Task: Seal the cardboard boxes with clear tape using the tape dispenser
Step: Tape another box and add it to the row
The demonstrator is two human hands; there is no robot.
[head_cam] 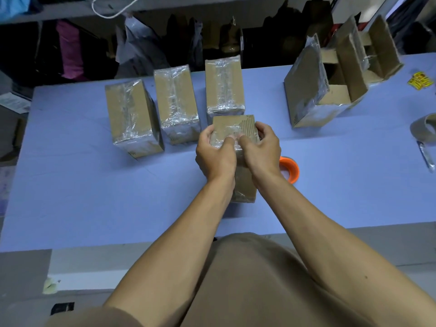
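Observation:
A small cardboard box [236,127] stands upright in the middle of the blue table [82,185], with clear tape over its top. My left hand [215,156] grips its left side, thumb on the taped top. My right hand [262,148] grips its right side, thumb pressing the tape beside the left thumb. An orange tape dispenser [291,169] lies on the table just right of my right wrist, partly hidden by it. Three taped boxes stand in a row behind: left [132,119], middle [175,103], right [224,86].
An open cardboard box [316,97] with raised flaps stands at the back right, another open box [375,53] behind it. A brown tape roll [424,128] and yellow packets [421,82] lie at the right edge. Dark shelves with bags run behind the table.

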